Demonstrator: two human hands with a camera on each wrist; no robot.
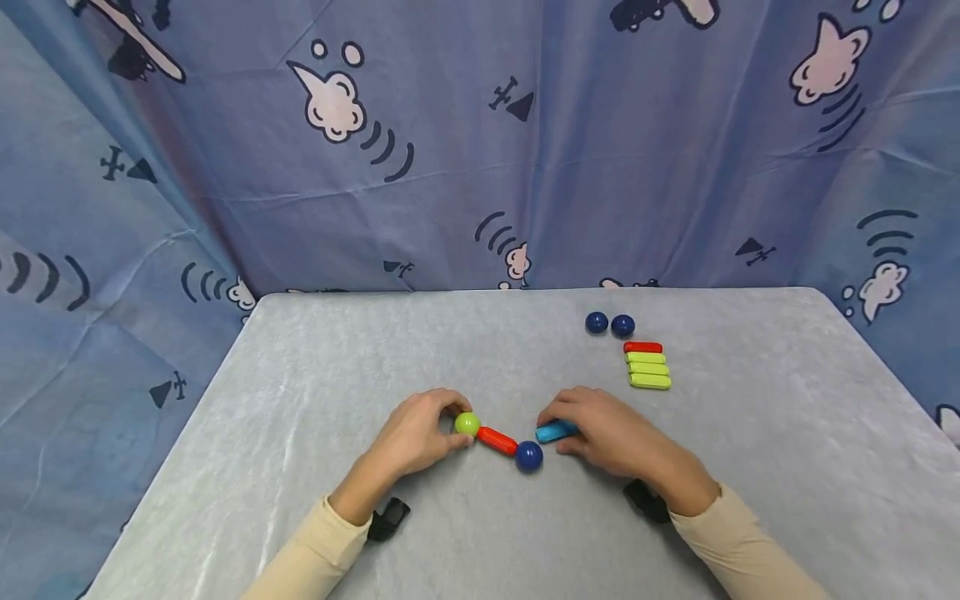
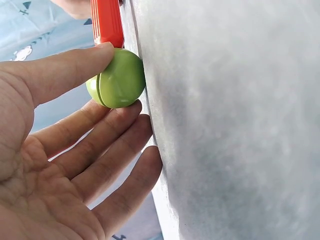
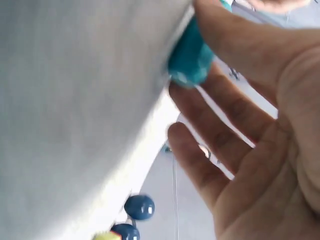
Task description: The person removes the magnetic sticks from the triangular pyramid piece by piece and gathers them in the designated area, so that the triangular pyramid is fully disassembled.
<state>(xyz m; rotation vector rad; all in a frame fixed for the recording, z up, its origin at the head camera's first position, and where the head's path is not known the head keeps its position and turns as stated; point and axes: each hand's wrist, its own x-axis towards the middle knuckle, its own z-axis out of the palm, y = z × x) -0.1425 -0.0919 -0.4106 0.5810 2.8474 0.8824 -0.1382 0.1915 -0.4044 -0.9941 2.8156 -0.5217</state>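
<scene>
My left hand point(image 1: 416, 432) pinches a lime green ball point(image 1: 467, 424) between thumb and fingers. A red rod point(image 1: 497, 441) runs from that ball to a dark blue ball point(image 1: 528, 457), the three joined in a line on the table. In the left wrist view the thumb rests against the green ball point(image 2: 120, 80) beside the end of the red rod point(image 2: 107, 22). With its thumb and fingers my right hand point(image 1: 603, 433) grips a light blue rod point(image 1: 555, 431), whose near end lies close to the dark blue ball. The right wrist view shows this rod point(image 3: 192, 55) low over the table.
Two dark blue balls point(image 1: 610, 324) sit toward the back right of the grey table point(image 1: 360, 350). In front of them lie one red rod point(image 1: 642, 347) and several lime green rods point(image 1: 648, 369) side by side. A patterned blue curtain point(image 1: 450, 167) hangs behind the table.
</scene>
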